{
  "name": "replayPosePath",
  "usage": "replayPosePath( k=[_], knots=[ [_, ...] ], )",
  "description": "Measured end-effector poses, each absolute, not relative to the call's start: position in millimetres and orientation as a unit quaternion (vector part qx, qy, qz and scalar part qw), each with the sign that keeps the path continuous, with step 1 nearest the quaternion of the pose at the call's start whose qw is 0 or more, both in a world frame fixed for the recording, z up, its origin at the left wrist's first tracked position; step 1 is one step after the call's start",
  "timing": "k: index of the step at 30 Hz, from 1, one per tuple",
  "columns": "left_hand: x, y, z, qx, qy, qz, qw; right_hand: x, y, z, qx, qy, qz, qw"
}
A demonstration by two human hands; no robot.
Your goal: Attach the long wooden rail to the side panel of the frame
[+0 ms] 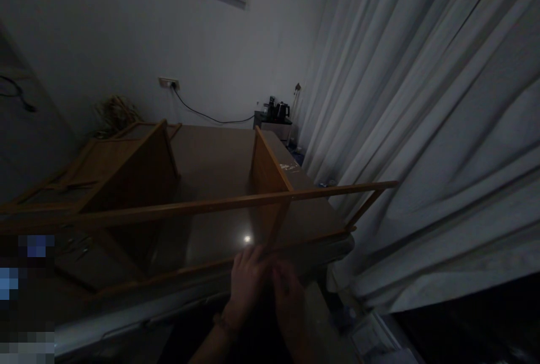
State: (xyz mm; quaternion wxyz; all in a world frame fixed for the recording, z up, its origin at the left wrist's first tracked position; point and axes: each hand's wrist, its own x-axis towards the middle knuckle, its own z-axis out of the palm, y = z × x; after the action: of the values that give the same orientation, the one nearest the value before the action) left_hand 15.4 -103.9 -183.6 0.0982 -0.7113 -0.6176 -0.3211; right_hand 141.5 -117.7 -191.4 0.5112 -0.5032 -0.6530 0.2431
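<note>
A wooden shelf frame lies on its side across a brown table surface. It has long rails, end posts and upright panels, one of them a wooden panel near the middle. My left hand, with a band at the wrist, is closed at the lower rail, just below that panel. Close beside it on the right, my right hand has its fingers curled together in a pinch. Anything small between the fingertips is lost in the dark.
White curtains hang along the right. At the back stand a black kettle and a small cabinet. A black cable runs from the wall socket. Dried plant stalks are at the back left.
</note>
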Motion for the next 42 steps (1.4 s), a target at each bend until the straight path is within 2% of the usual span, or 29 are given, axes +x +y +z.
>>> replayPosePath(
  k=[7, 18, 23, 36, 42],
  knots=[
    [15.2, -104.7, -180.8, -0.716, -0.617, -0.312, 0.093, 132.2, -118.1, -194.9, -0.512, -0.622, 0.256, 0.534],
    [14.8, -103.0, -181.9, -0.716, -0.613, -0.318, 0.101, 166.6, -112.1, -199.5, -0.427, -0.748, 0.177, 0.476],
    [14.6, -104.0, -181.5, -0.711, -0.61, -0.332, 0.11, 167.7, -106.9, -198.1, -0.405, -0.767, 0.177, 0.465],
    [15.5, -105.2, -179.7, -0.714, -0.623, -0.306, 0.093, 147.7, -113.1, -183.9, -0.491, -0.669, 0.246, 0.5],
    [15.8, -105.1, -179.1, -0.714, -0.62, -0.308, 0.103, 153.8, -110.9, -189.9, -0.491, -0.669, 0.225, 0.51]
  ],
)
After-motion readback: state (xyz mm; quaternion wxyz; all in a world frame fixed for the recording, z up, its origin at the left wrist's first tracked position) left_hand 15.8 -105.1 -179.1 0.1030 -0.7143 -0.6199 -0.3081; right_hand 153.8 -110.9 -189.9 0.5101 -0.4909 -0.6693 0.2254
